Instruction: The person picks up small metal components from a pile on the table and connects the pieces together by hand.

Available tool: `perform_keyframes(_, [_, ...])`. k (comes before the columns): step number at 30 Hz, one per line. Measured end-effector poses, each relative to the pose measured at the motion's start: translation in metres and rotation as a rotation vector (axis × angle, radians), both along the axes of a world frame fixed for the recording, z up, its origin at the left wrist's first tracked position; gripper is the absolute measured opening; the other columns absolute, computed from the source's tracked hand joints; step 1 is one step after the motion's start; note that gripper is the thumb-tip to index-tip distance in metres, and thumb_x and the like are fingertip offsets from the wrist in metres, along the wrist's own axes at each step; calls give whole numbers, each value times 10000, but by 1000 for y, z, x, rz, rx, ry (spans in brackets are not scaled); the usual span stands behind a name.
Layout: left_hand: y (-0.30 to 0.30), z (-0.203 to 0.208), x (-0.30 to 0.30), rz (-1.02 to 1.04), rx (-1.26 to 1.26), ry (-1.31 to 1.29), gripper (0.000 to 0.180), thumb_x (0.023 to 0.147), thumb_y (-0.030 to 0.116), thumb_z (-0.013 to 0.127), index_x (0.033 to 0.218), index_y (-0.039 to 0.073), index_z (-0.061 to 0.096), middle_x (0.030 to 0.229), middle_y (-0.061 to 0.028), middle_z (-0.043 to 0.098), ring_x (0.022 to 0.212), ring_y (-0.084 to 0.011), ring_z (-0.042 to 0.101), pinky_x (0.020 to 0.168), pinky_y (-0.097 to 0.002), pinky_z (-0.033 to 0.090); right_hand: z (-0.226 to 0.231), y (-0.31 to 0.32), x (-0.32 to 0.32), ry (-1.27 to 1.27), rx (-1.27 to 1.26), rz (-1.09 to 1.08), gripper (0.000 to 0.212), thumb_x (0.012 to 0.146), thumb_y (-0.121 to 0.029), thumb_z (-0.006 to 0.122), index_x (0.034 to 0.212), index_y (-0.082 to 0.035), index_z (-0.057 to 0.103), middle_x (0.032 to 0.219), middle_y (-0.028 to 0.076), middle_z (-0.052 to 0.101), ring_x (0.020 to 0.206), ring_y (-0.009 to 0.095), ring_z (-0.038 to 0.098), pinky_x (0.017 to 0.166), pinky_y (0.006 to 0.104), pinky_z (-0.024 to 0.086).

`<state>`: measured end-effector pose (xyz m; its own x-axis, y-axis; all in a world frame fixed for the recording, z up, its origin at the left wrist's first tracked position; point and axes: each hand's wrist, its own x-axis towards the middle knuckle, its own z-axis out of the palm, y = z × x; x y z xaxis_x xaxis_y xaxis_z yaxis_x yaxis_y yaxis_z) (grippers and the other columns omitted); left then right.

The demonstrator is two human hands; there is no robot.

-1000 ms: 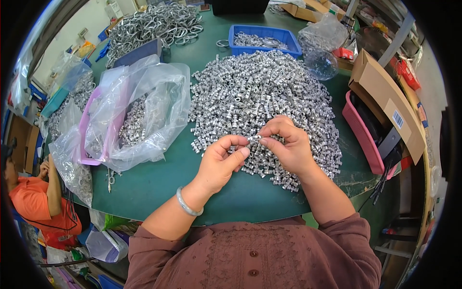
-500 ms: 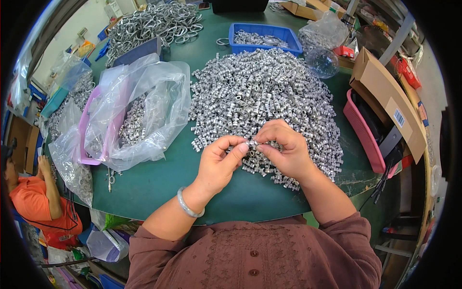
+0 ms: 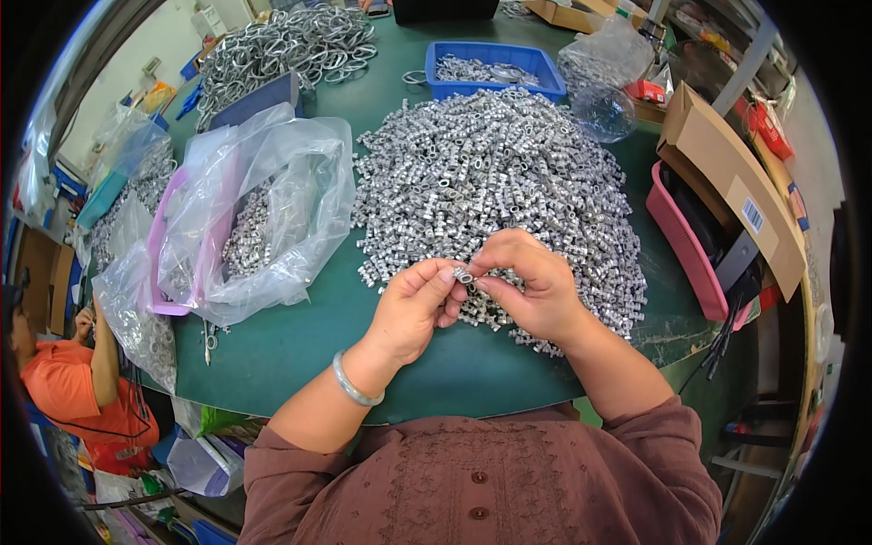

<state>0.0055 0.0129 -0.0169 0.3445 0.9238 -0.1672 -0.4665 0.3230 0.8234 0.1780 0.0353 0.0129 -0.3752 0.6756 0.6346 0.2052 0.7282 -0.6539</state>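
Over the near edge of a big heap of small silvery metal pieces (image 3: 495, 182), my two hands meet. My left hand (image 3: 409, 309), with a pale bangle (image 3: 354, 381) on its wrist, pinches one small ring-shaped metal piece (image 3: 463, 275) between thumb and forefinger; its other fingers are curled. My right hand (image 3: 531, 286) comes in from the other side, thumb and forefinger closed at the right end of the same piece. The fingertips partly cover the piece. Its fine shape is too small to tell.
Left of the heap, a clear plastic bag (image 3: 318, 200) lines a purple basket (image 3: 161, 236) of metal pieces. Behind are a blue tray (image 3: 495, 89) and piled metal rings (image 3: 291, 50). A pink basket (image 3: 681, 245) and cardboard box (image 3: 727, 173) stand right. A person in orange (image 3: 68, 381) works left.
My left fingers have rolled the metal piece into clearer view, and my right fingertips have shifted slightly left. The person in orange has lowered a hand. The view has shifted slightly.
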Motion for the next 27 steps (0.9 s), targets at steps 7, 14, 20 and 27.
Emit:
perform_keyframes(7, [1, 0, -1, -39, -34, -26, 186, 898, 203, 473, 966, 61, 572, 726, 12, 536, 602, -62, 469, 536, -176, 383, 0, 1, 0, -10, 29, 8, 213, 668, 49, 633, 862, -30, 594, 786, 68, 594, 764, 211, 573, 634, 285, 471])
perform_keyframes(14, [2, 2, -1, 14, -26, -41, 176, 895, 176, 469, 966, 44, 561, 746, -12, 540, 602, -85, 465, 524, -192, 381, -3, 3, 3, -17, 18, -14, 205, 669, 54, 620, 850, -38, 595, 785, 64, 587, 768, 217, 563, 640, 294, 460])
perform_keyframes(20, [9, 6, -4, 173, -2, -142, 147, 880, 114, 413, 966, 32, 498, 866, -88, 571, 714, -164, 566, 585, -244, 467, -1, 7, 9, -324, 252, -131, 162, 639, -55, 638, 795, -83, 602, 841, 22, 562, 840, 222, 497, 797, 371, 337])
perform_keyframes(27, [8, 9, -10, 210, -87, -146, 165, 834, 126, 446, 970, 47, 493, 881, -82, 557, 757, -174, 555, 656, -277, 464, 3, -2, 1, -655, 249, -142, 202, 593, -188, 699, 725, -76, 594, 854, 43, 522, 897, 236, 459, 826, 399, 310])
